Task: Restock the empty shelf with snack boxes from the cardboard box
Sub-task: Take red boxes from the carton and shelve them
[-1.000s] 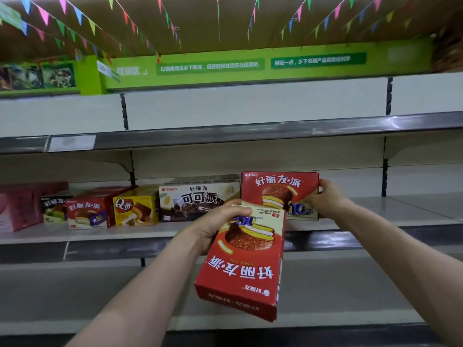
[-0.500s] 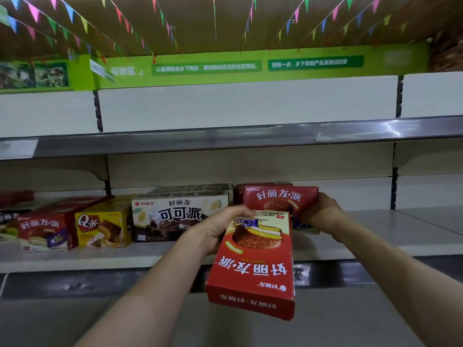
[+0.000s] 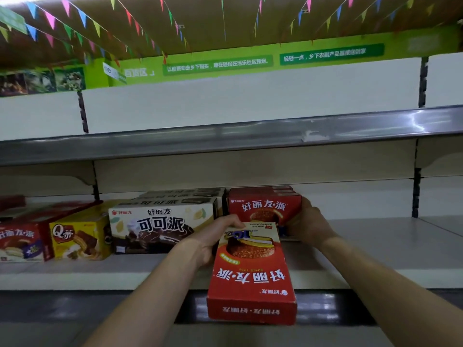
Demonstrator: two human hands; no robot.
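The left hand grips an upside-down red cardboard snack box just in front of the cream metal shelf, while the right hand clasps the right end of a matching red box standing on that shelf.

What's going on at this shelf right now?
A person is stocking snack boxes. The left hand grips a red pie box, print upside down, in front of the middle shelf. The right hand holds the shelved red box, which stands beside a white cocoa pie box. A yellow box sits further left.
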